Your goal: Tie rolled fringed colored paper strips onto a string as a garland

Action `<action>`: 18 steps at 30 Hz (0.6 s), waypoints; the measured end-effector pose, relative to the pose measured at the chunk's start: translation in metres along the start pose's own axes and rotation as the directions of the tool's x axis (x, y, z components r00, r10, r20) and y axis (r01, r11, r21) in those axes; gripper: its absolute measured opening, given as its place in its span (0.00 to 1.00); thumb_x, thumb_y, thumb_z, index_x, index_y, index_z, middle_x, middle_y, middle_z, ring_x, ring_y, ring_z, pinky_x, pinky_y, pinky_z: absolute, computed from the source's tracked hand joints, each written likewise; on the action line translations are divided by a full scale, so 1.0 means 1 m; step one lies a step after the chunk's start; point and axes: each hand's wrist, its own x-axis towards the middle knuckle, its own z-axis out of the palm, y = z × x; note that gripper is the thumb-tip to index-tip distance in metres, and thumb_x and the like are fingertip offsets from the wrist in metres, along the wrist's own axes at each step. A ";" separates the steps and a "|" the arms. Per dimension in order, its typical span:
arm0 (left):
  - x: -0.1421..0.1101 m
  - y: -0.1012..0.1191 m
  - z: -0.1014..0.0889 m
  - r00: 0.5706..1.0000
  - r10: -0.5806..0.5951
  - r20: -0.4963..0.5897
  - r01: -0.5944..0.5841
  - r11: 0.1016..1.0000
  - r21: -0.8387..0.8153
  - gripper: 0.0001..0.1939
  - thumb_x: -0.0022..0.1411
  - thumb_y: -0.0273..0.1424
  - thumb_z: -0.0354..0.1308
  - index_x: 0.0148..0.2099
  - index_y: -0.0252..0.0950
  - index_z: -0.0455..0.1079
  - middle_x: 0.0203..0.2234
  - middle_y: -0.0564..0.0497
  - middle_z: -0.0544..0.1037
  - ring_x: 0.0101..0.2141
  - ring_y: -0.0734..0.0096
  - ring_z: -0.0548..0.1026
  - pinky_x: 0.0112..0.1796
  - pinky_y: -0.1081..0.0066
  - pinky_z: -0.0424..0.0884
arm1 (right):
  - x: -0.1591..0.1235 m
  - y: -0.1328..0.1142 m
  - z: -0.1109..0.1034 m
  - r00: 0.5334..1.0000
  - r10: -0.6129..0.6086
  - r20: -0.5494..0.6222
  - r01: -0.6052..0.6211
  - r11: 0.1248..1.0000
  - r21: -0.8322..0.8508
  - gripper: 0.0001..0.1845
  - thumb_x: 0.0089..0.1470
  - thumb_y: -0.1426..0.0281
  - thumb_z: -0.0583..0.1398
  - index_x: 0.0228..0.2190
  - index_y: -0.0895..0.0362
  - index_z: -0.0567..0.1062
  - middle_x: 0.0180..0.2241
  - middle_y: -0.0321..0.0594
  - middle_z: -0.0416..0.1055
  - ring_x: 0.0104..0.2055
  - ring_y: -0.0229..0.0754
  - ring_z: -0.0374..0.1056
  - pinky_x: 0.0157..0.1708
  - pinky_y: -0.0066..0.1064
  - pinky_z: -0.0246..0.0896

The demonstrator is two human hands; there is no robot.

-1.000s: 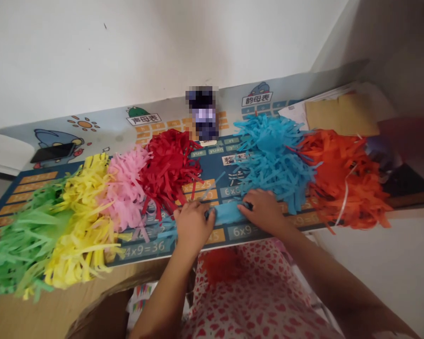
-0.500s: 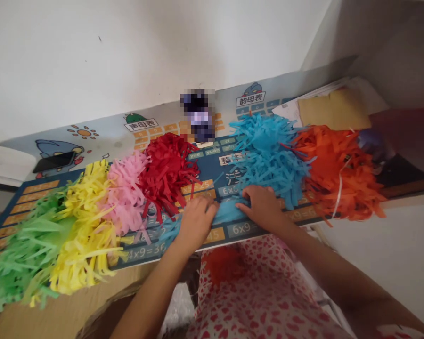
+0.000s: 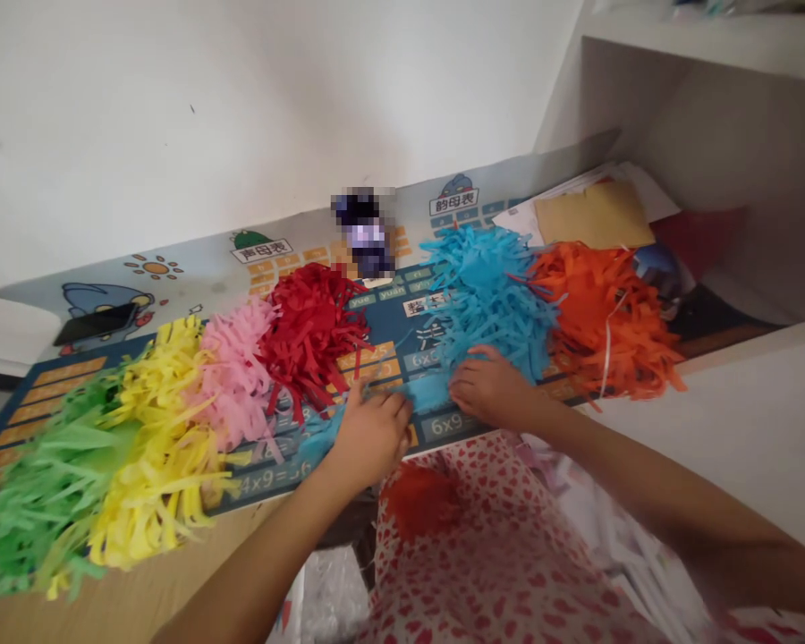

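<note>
A strip of blue tissue paper (image 3: 429,394) with fringed ends lies along the desk's front edge, between my two hands. My left hand (image 3: 377,431) has its fingers bent over the left part of the strip, close to the loose fringe. Over the right part, my right hand (image 3: 487,389) curls its fingers down onto the paper, right beside the fluffy blue fringed paper bundle (image 3: 503,313). Both palms and the undersides of the fingers are hidden. A red fringed bundle (image 3: 315,326) sits just beyond my left hand.
Pink (image 3: 238,367), yellow (image 3: 167,438) and green fringed paper (image 3: 46,474) spread leftward; an orange bundle (image 3: 604,313) lies right. A dark phone (image 3: 99,324) rests at the back left. Papers and a yellow envelope (image 3: 594,219) occupy the back right. Orange paper (image 3: 422,499) lies on my lap.
The camera view has shifted, so the orange bundle and right side appear further left. My right hand's fingers have curled in more over the blue strip. Both hands stay on it.
</note>
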 end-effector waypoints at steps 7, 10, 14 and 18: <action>0.001 -0.009 0.018 0.991 -0.034 -0.132 0.035 0.999 0.008 0.07 0.64 0.26 0.54 0.40 0.36 0.74 0.36 0.47 0.81 0.38 0.61 0.77 0.55 0.50 0.57 | 0.005 0.019 -0.022 0.999 0.022 -0.042 -0.022 1.000 0.008 0.07 0.56 0.75 0.58 0.31 0.56 0.76 0.35 0.40 0.77 0.40 0.43 0.69 0.55 0.44 0.47; 0.001 -0.011 0.024 0.981 -0.042 -0.189 0.037 0.999 -0.031 0.08 0.65 0.26 0.54 0.40 0.37 0.74 0.37 0.48 0.81 0.37 0.63 0.78 0.54 0.51 0.58 | 0.006 0.007 -0.040 0.989 0.098 -0.111 -0.105 0.993 -0.054 0.12 0.52 0.77 0.58 0.38 0.57 0.76 0.44 0.44 0.76 0.48 0.48 0.67 0.54 0.44 0.47; 0.000 -0.010 0.024 0.981 -0.054 -0.189 0.044 0.998 -0.055 0.07 0.64 0.27 0.55 0.40 0.38 0.75 0.36 0.48 0.81 0.36 0.62 0.78 0.54 0.51 0.58 | 0.014 -0.029 -0.023 0.996 -0.007 -0.084 0.007 1.000 -0.003 0.16 0.55 0.74 0.58 0.47 0.58 0.73 0.48 0.45 0.74 0.48 0.46 0.66 0.51 0.40 0.50; -0.006 -0.013 0.022 0.977 -0.058 -0.207 0.045 0.997 -0.066 0.08 0.66 0.28 0.54 0.40 0.37 0.75 0.35 0.48 0.81 0.38 0.62 0.77 0.53 0.52 0.58 | 0.010 -0.028 0.015 0.998 0.054 -0.042 -0.057 0.996 -0.069 0.07 0.58 0.75 0.58 0.35 0.57 0.77 0.36 0.41 0.76 0.38 0.43 0.67 0.44 0.39 0.49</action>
